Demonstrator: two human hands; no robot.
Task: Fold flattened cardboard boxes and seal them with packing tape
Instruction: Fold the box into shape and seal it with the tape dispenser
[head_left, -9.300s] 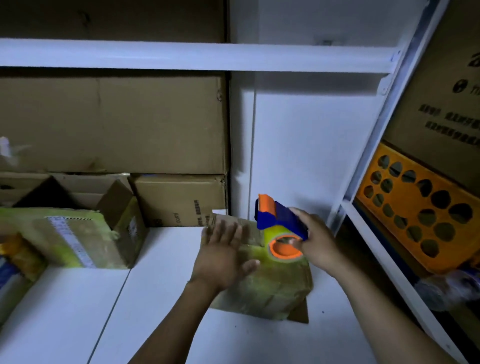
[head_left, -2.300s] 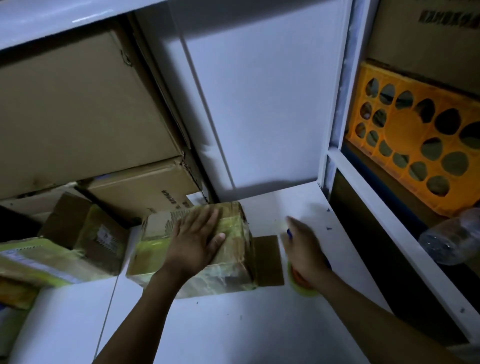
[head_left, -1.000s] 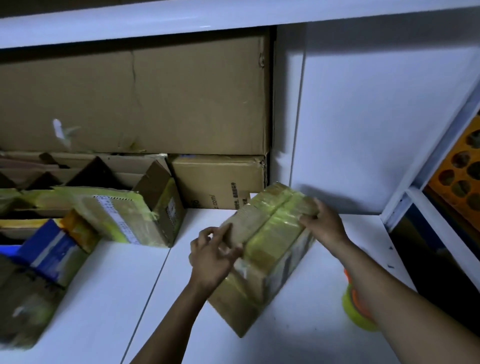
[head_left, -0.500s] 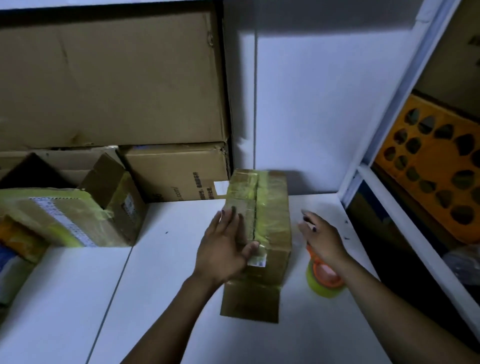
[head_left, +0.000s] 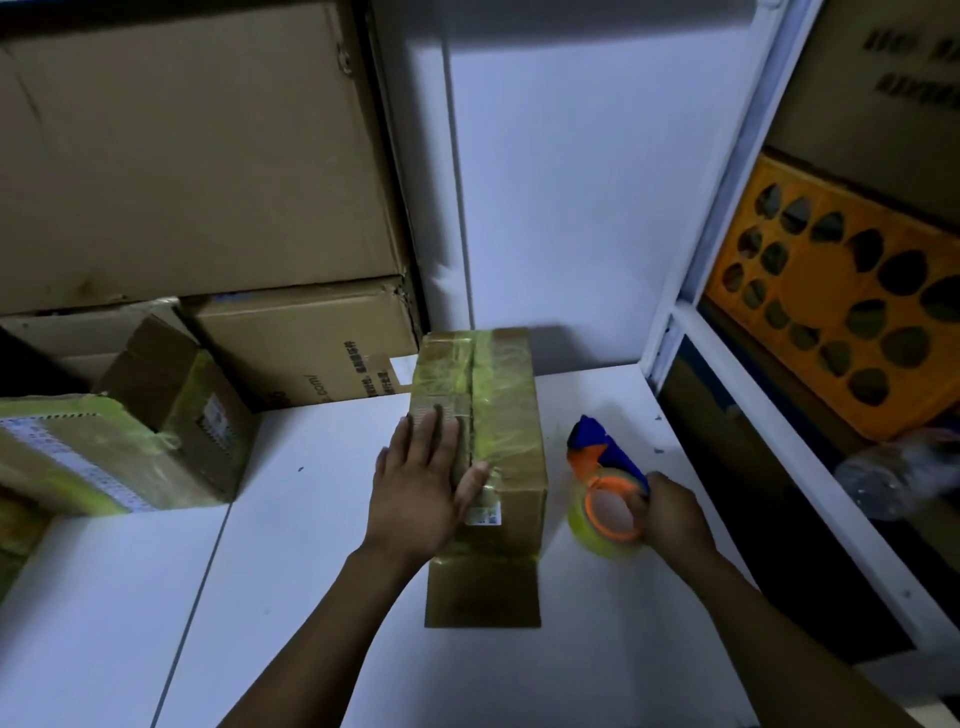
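A small cardboard box (head_left: 506, 410), wrapped in yellowish tape, stands on the white table (head_left: 291, 571) with its long side running away from me. One loose flap (head_left: 483, 592) lies flat on the table at its near end. My left hand (head_left: 418, 488) rests flat on the near left part of the box top, fingers straight. To the right of the box, my right hand (head_left: 675, 512) grips a tape dispenser (head_left: 605, 478) with a blue and orange body and a yellow roll, tilted and just above the table.
Large cardboard cartons (head_left: 197, 156) are stacked at the back left. A taped box (head_left: 119, 441) sits at the left. A white shelf frame (head_left: 691, 291) bounds the right side, with an orange crate (head_left: 841, 322) and a plastic bottle (head_left: 904, 473) behind it.
My right hand has closed round the tape dispenser and tipped it up off the table. My left hand stays flat on the box, which has not moved.
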